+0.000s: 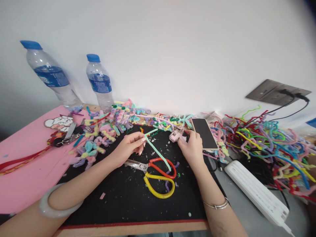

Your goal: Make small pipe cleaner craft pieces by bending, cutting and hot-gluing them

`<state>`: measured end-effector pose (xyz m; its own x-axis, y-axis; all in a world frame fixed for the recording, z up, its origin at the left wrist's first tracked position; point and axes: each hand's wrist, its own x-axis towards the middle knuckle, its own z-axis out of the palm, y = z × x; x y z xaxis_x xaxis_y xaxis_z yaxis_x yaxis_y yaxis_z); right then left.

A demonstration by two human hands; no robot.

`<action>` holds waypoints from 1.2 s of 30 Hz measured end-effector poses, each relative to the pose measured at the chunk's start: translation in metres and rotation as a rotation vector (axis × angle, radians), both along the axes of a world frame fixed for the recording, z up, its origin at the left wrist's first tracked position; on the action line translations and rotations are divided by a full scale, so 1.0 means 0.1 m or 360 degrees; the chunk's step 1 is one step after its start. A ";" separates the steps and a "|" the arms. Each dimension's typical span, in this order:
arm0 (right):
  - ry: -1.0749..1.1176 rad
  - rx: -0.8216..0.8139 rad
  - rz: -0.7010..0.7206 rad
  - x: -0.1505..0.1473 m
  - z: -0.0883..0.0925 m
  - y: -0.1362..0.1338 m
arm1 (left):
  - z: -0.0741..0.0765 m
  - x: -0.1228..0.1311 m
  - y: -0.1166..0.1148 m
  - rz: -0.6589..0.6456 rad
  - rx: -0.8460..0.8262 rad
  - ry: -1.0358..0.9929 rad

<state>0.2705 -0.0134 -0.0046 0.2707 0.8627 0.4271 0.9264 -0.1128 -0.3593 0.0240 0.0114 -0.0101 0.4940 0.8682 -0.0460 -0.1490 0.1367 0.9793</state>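
Note:
Between its thumb and fingers, my left hand (pixel 130 146) pinches a mint-green pipe cleaner (pixel 158 152), which is bent into a V with one long end hanging down to the right. My right hand (pixel 192 144) is closed around a small pale pink device (pixel 175 135) at the back of the black mat (pixel 118 200). Scissors (pixel 160 177) with one red and one yellow handle lie on the mat below the hands, and the long end of the pipe cleaner reaches over the red handle.
Colourful pipe cleaners (pixel 276 144) heap up at the right, and twisted pieces (pixel 106 131) line the back. A phone (pixel 204 133), power strip (pixel 256 191), two bottles (pixel 100 82), keys (pixel 70 131) and a pink sheet (pixel 22 144) surround the mat. Small scraps dot it.

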 end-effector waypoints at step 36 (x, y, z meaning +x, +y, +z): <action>0.2083 -0.0481 0.1032 -0.21 -0.07 -0.12 | -0.03 -0.02 0.01 -0.0014 -0.0136 -0.0084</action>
<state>0.2492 -0.0252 -0.0117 -0.1446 0.9892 -0.0216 -0.1094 -0.0377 -0.9933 0.0223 0.0129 -0.0126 0.5052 0.8579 -0.0936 -0.1987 0.2212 0.9548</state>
